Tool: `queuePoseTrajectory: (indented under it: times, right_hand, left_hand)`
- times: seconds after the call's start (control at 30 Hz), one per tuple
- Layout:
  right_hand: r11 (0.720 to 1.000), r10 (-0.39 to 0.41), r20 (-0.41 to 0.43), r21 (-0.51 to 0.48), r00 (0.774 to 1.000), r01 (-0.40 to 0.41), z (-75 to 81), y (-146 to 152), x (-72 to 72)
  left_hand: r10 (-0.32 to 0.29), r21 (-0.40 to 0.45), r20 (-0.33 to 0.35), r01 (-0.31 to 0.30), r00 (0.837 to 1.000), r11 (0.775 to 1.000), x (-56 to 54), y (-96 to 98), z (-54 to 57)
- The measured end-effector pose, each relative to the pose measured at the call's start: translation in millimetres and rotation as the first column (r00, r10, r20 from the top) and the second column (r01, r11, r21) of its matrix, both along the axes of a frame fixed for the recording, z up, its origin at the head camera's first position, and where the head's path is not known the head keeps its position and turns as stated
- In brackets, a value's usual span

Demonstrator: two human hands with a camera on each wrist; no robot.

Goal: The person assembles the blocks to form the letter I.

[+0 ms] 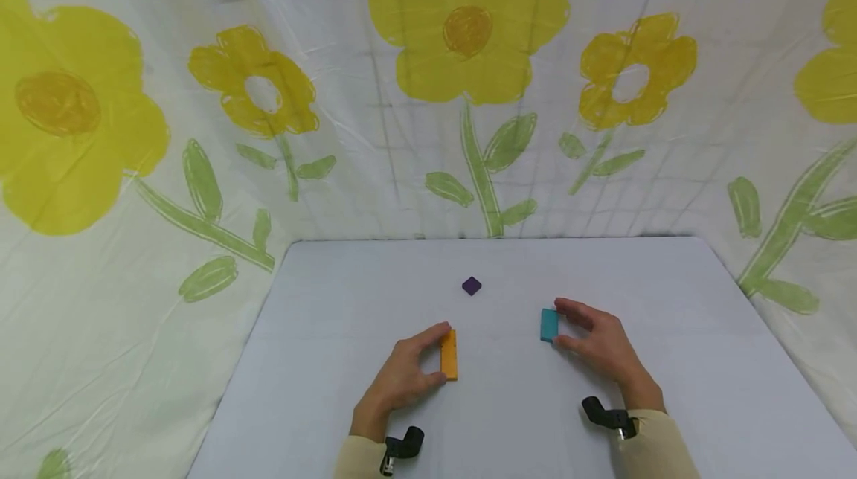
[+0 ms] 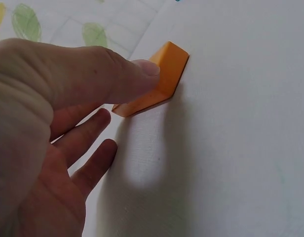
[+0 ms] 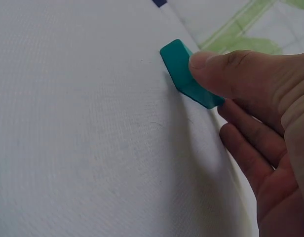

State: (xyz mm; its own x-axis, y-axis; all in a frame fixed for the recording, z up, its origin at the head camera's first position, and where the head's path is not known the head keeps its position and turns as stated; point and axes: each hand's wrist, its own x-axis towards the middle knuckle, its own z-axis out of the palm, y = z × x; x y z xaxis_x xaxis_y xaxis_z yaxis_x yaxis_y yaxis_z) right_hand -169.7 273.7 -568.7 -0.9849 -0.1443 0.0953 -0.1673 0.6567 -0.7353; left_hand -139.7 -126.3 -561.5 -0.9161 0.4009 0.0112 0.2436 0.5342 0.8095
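Note:
An orange rectangular block [image 1: 449, 355] lies on the white table, its long side running away from me. My left hand [image 1: 404, 373] pinches it by its two ends, thumb at the near end and forefinger at the far one. In the left wrist view the thumb covers part of the orange block [image 2: 172, 66], and the other fingers are spread off it. To the right, a shorter teal block [image 1: 549, 325] also lies on the table. Thumb and forefinger of my right hand [image 1: 602, 341] pinch it by its ends. The right wrist view shows the thumb against the teal block [image 3: 177, 65].
A small dark purple block [image 1: 472, 285] sits farther back, between the two hands and apart from both. The white table [image 1: 375, 278] ends at a flower-printed curtain [image 1: 375, 166] behind and at the sides. Each wrist wears a black camera [image 1: 405, 443].

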Motion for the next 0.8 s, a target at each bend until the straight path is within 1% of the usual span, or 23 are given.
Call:
queuePoseTrajectory:
  times: [0.23,0.5,0.8]
  right_hand:
    - [1.000,0.012,0.007,0.007,1.000,-0.012,-0.9,-0.2,0.4]
    - [1.000,0.009,-0.008,0.007,1.000,-0.009,-0.4,-2.4,1.2]
    - [1.000,0.010,-0.003,0.027,1.000,-0.010,-3.2,-2.5,-0.1]
  left_hand:
    - [-0.004,0.008,0.029,0.004,1.000,1.000,0.3,-0.3,-0.7]
    - [-0.024,0.008,0.019,0.024,1.000,1.000,-0.3,2.0,-3.1]
    - [-0.031,-0.014,0.030,0.031,0.999,0.999,-1.0,1.3,-1.4]
